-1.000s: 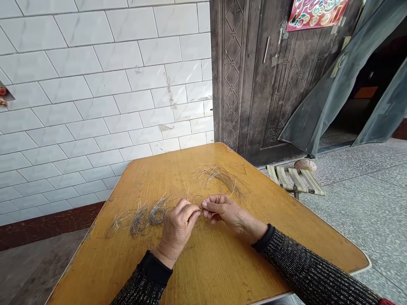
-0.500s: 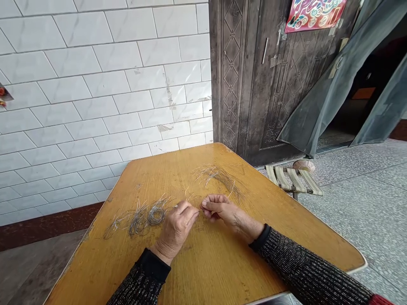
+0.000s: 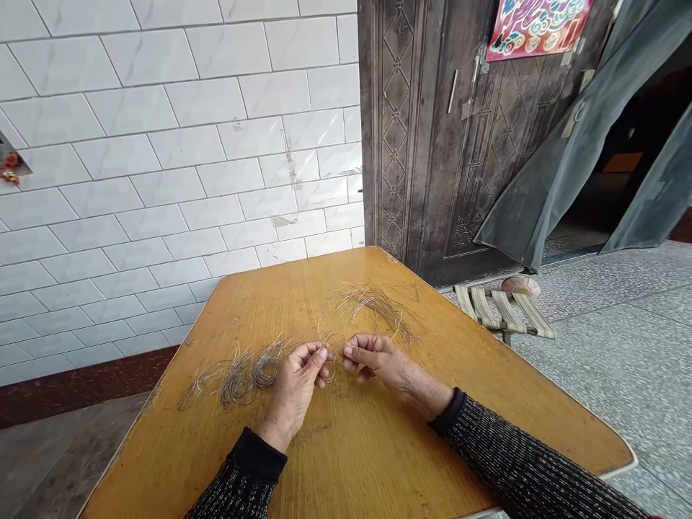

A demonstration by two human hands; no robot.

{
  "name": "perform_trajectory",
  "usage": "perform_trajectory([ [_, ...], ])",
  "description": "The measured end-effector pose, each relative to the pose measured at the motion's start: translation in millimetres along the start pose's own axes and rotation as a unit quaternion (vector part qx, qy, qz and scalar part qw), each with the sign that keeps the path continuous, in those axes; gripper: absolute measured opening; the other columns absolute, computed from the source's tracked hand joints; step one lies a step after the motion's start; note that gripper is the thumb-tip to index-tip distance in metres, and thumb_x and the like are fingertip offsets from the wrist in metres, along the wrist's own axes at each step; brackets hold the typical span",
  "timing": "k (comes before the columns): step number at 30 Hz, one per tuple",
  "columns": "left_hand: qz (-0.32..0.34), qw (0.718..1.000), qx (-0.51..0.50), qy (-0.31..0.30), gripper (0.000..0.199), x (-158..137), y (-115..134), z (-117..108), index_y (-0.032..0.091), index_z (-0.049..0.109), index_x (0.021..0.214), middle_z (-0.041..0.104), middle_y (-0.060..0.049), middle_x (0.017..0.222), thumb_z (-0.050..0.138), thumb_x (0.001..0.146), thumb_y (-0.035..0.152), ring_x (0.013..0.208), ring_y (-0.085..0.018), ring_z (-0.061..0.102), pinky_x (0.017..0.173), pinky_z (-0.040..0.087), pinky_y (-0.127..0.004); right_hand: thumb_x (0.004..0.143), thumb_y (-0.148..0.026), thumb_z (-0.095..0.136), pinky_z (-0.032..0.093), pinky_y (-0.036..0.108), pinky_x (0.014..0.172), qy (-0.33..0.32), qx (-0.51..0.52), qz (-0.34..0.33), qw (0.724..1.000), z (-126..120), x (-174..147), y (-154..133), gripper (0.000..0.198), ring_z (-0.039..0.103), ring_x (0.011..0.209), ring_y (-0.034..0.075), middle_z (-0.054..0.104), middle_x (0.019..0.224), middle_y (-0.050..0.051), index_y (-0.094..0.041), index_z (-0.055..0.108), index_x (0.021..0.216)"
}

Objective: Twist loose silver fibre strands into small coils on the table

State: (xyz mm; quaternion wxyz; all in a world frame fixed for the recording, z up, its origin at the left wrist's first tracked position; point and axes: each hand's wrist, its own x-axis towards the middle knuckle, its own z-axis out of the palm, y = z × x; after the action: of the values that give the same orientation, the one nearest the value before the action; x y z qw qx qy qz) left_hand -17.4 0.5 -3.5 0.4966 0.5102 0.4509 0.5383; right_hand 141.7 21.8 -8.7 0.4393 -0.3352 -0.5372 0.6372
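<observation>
Between my two hands is a thin wire [image 3: 334, 336], bent into a small loop over the wooden table [image 3: 346, 447]. My left hand [image 3: 300, 375] pinches one side of it between thumb and fingertips. On the other side, my right hand [image 3: 375, 360] pinches it too, thumb against the bent forefinger. Left of my left hand lie several coiled wire bundles: a tight ring [image 3: 266, 369] nearest, a tangled coil [image 3: 236, 382] beside it, and a looser coil [image 3: 208, 378] at the far left. Beyond my right hand a loose spread of wires [image 3: 375, 303] lies on the tabletop.
A white tiled wall [image 3: 216, 144] stands behind the table at left. At right are a dark carved door [image 3: 422, 144], a grey curtain [image 3: 562, 158], and a striped folding stool [image 3: 505, 311] with a round object [image 3: 521, 286] behind it.
My left hand has turned so its thumb and fingertips now show, and it has shifted slightly left. More of the wire loop shows between my hands. The right hand has barely moved.
</observation>
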Motion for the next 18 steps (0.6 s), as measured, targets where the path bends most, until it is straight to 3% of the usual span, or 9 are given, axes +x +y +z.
perform_trajectory([
  [5, -0.077, 0.986, -0.129, -0.065, 0.023, -2.6, 2.9, -0.3, 0.013, 0.064, 0.072, 0.06, -0.002, 0.075, 0.075, 0.061, 0.03, 0.057, -0.006, 0.047, 0.047, 0.035, -0.017, 0.061, -0.05, 0.069, 0.037, 0.019, 0.045, -0.003, 0.0, 0.014, 1.0, 0.3, -1.4, -1.1, 0.037, 0.047, 0.049, 0.006, 0.056, 0.056, -0.002, -0.015, 0.057, 0.064],
  [9, -0.118, 0.971, -0.176, -0.115, 0.022, -4.1, 5.9, -0.9, 0.013, 0.062, 0.066, 0.057, -0.001, 0.073, 0.076, 0.06, 0.028, 0.057, -0.005, 0.047, 0.049, 0.036, -0.016, 0.062, -0.049, 0.067, 0.036, 0.019, 0.046, -0.013, -0.004, 0.013, 1.0, 0.8, -3.0, -3.0, 0.036, 0.047, 0.047, 0.006, 0.055, 0.054, -0.003, -0.015, 0.057, 0.062],
  [15, -0.124, 0.97, -0.176, -0.109, 0.022, -2.6, 5.4, -3.2, 0.013, 0.059, 0.065, 0.058, 0.0, 0.07, 0.077, 0.059, 0.025, 0.057, -0.005, 0.049, 0.051, 0.039, -0.017, 0.062, -0.05, 0.067, 0.035, 0.02, 0.047, -0.013, -0.02, 0.004, 1.0, -0.8, -2.8, -4.6, 0.036, 0.047, 0.047, 0.006, 0.056, 0.055, -0.002, -0.016, 0.054, 0.06],
  [18, -0.096, 0.983, -0.132, -0.085, 0.022, -1.9, 2.7, -3.1, 0.014, 0.058, 0.07, 0.059, -0.001, 0.074, 0.073, 0.064, 0.03, 0.058, -0.007, 0.053, 0.051, 0.041, -0.019, 0.064, -0.05, 0.065, 0.031, 0.02, 0.045, -0.008, -0.064, -0.017, 0.998, -3.4, -0.1, -4.0, 0.037, 0.044, 0.046, 0.006, 0.055, 0.054, -0.002, -0.016, 0.053, 0.058],
])
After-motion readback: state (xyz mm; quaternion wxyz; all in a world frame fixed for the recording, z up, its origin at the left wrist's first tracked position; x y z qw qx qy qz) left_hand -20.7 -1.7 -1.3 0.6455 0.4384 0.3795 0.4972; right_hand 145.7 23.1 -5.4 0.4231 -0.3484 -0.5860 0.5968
